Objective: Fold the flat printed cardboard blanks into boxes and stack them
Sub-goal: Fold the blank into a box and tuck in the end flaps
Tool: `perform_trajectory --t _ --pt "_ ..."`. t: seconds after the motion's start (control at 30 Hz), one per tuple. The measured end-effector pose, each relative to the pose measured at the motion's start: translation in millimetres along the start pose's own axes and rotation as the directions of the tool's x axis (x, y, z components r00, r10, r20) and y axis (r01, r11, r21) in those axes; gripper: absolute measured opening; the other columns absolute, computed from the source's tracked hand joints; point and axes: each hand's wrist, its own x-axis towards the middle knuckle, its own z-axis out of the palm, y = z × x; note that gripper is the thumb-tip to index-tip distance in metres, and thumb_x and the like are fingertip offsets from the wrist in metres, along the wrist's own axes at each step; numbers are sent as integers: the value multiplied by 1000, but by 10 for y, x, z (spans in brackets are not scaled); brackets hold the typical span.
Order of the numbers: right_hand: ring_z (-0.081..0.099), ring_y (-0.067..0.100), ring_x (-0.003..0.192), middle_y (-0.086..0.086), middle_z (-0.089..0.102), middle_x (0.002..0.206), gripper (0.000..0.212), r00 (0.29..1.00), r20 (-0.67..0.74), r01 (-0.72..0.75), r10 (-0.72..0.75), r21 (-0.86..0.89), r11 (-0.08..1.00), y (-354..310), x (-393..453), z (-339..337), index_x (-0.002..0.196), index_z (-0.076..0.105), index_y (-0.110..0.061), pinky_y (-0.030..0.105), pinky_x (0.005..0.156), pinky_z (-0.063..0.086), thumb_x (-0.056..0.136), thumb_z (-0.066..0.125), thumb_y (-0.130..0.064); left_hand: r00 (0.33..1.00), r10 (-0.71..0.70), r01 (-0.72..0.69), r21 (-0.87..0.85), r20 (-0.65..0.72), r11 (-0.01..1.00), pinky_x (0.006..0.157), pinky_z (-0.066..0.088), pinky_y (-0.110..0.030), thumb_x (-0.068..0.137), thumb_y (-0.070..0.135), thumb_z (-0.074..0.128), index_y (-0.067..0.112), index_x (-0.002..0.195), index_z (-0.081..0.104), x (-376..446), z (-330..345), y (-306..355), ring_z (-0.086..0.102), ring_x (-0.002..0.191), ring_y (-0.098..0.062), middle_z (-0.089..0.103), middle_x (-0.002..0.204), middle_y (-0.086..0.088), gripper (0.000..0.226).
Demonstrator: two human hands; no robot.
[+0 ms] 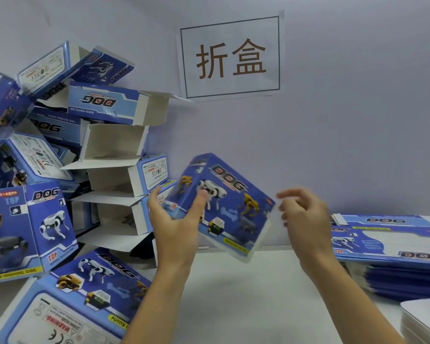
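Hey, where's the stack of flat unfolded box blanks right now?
In the head view, the stack of flat blanks lies on the white table at the right edge, against the wall, just beyond the right hand.

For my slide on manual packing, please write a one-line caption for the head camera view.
Left hand holds a folded box above the white table; right hand beside it.

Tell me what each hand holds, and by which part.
The left hand grips the folded box at its lower left end. The right hand is blurred beside the box's right edge; contact cannot be told.
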Motion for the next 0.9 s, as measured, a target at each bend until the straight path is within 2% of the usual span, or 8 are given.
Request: perform_trajectory --t 0.07,0.17,0.2,0.3,0.5,0.67,0.83,0.9 --pt "55 13 51 1 68 62 30 915 268 -285 301 -99 953 -30 -29 11 77 70 -7 20 46 44 95 47 -14 986 -43 35 -47 -159 998 67 62 -33 63 54 77 31 131 44 26 7 -24 73 96 -15 58 132 -6 79" --pt "69 23 70 15 76 87 55 549 512 -571 660 -347 744 -48 -113 57 98 71 -4 30 66 56 97 43 -52 949 -141 90 -187 -280 978 54 56 -25 65 60 72 24 123 51 -2 62 -88 74 81 -8 69 114 -3 71" --pt "72 27 82 17 75 97 58 499 532 -622 684 -330 710 -18 -141 93 105 67 -10 36 71 59 92 47 -63 937 -195 138 -206 -289 969 56 57 -28 67 61 71 23 121 54 -25 87 -120 74 82 -11 71 112 -3 68" --pt "61 38 108 14 60 118 45 610 501 -690 615 -48 723 28 -215 252 99 57 -38 50 77 57 71 64 -73 920 -343 300 -223 -188 927 71 58 -38 79 54 72 24 117 57 -134 200 -250 71 100 -23 71 114 -4 51" --pt "70 34 90 11 72 107 78 862 231 -503 452 508 699 206 -31 119 141 44 -20 44 74 56 72 76 -35 818 -519 531 21 247 847 88 45 -42 60 46 84 17 123 66 -267 200 -350 60 115 -22 71 120 -5 72" --pt "69 21 95 1 61 116 85 932 203 -335 301 161 929 378 66 -155 133 35 -50 36 66 57 75 82 -12 970 -242 233 208 22 950 95 34 -31 83 55 69 24 147 37 -167 66 -273 42 124 -9 43 138 10 78" --pt "59 15 111 -11 52 127 91 823 515 -275 241 -11 961 490 -77 -105 116 37 -69 24 63 58 74 81 0 995 -75 66 141 59 988 102 37 -25 79 65 46 42 129 48 -132 11 -196 46 117 13 49 137 21 55" --pt "56 20 120 -9 49 136 91 774 574 -302 267 -35 953 543 -204 9 122 33 -64 28 70 59 78 77 3 988 -138 130 96 76 987 116 32 -36 79 66 43 37 140 48 -167 6 -289 44 133 0 48 145 16 68"
